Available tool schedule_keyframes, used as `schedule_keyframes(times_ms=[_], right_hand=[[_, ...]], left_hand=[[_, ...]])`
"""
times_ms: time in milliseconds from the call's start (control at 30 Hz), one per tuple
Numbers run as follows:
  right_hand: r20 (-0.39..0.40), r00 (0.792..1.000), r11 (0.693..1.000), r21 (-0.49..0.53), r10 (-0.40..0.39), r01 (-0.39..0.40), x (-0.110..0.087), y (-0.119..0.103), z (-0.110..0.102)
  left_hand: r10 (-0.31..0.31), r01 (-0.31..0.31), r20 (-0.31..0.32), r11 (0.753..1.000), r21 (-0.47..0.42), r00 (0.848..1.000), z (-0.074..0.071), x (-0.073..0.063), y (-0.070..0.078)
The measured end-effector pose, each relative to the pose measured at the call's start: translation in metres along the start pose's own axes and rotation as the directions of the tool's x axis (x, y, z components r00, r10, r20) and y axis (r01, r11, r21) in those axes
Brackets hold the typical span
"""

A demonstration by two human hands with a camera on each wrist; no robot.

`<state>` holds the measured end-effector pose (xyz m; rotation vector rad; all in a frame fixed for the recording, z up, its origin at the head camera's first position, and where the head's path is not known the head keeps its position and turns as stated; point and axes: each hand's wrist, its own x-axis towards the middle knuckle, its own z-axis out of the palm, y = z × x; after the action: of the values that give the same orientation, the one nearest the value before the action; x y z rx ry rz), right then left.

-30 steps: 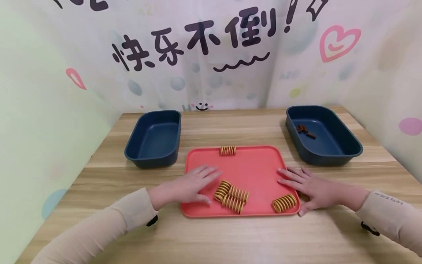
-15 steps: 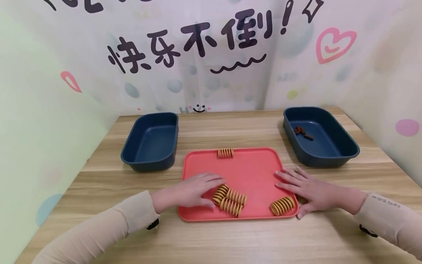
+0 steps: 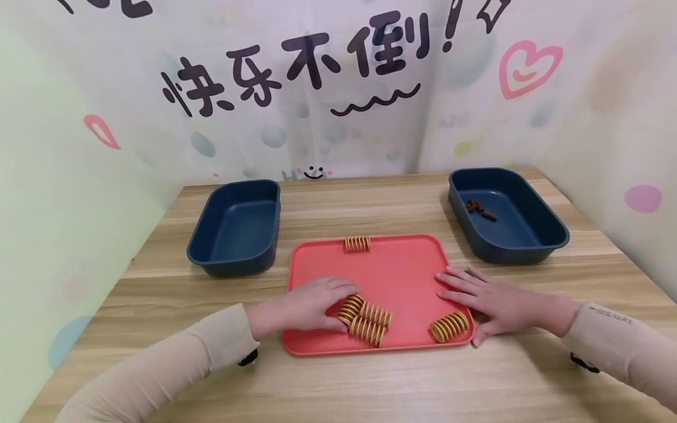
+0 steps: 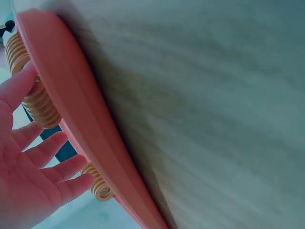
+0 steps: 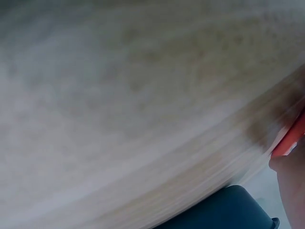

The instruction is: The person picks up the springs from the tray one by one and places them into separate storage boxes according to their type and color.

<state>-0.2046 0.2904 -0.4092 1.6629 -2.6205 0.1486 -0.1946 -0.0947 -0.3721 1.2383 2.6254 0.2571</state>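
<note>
My left hand (image 3: pixel 309 305) is over the left part of the red tray (image 3: pixel 394 267). Its thumb and index finger lie at opposite ends of a gold coil spring (image 3: pixel 350 309), pinching it where it lies. Two more gold springs (image 3: pixel 372 323) lie against it on the right. In the left wrist view the thumb (image 4: pixel 21 86) overlaps the springs and the other fingers are spread. My right hand (image 3: pixel 502 302) rests with extended fingers on the tray's right edge, near a single spring (image 3: pixel 449 326). Another spring (image 3: pixel 357 243) lies at the tray's far edge.
A blue bin (image 3: pixel 233 226) with nothing visible inside stands behind the tray at left. The blue bin (image 3: pixel 529 249) at right contains several small brown pieces (image 3: pixel 478 208). The wood-grain table (image 3: pixel 370 388) meets a printed curtain (image 3: pixel 359 141) at the back.
My left hand has moved right and toward the near cluster, bringing thumb and index finger around its leftmost spring. The right hand stays on the tray's edge. The head view has shifted slightly.
</note>
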Motion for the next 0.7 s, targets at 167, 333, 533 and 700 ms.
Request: schedule_keyframes(times_ms=[167, 333, 533, 700], right_hand=[[0.042, 0.999, 0.999, -0.030, 0.016, -0.015, 0.0021, 0.0006, -0.0013], [0.044, 0.999, 0.997, -0.076, -0.012, 0.016, 0.0050, 0.0008, -0.0036], [0.052, 0.999, 0.998, -0.068, -0.006, 0.009, 0.0058, -0.0002, -0.0058], [0.040, 0.999, 0.997, -0.074, -0.009, 0.012, 0.0053, -0.0014, -0.0059]], left_hand=[[-0.019, 0.019, 0.006, 1.000, -0.017, 1.000, 0.0000, 0.0040, -0.0011], [-0.029, 0.029, -0.007, 0.999, -0.028, 1.000, -0.0011, 0.0042, -0.0018], [-0.043, 0.039, -0.054, 0.997, -0.061, 0.998, 0.0001, 0.0015, -0.0025], [-0.090, 0.081, -0.078, 0.990, -0.114, 0.993, -0.0026, -0.0031, -0.0051]])
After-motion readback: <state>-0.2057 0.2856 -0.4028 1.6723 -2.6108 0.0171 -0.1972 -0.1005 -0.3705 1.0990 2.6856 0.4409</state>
